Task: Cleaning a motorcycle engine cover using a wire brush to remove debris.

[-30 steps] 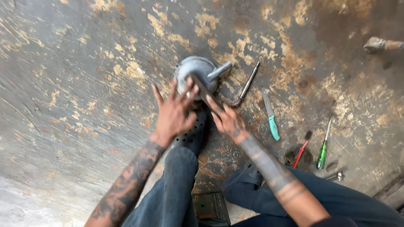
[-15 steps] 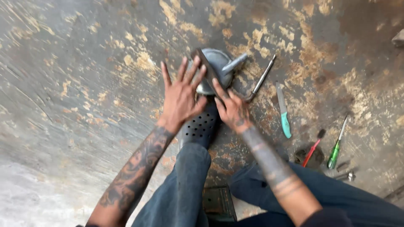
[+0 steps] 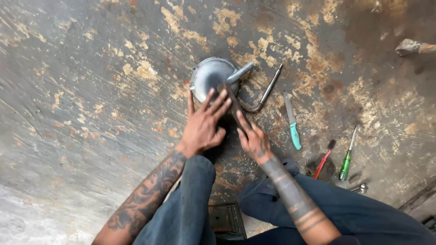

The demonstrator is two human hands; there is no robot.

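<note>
Near the middle of the frame I see the left hand (image 3: 203, 129) spread flat, fingers wide, lying on a dark strip (image 3: 235, 109). The right hand (image 3: 254, 140) is half open beside it and, I think, touches the same strip with the fingertips; a grip is not clear. Just above them the round metal cover (image 3: 211, 77) lies on the stained floor (image 3: 91, 90). A knife (image 3: 292, 120) is at the right.

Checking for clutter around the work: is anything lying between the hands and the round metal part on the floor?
Nothing visible: the left hand and right hand already reach the round metal part.
</note>
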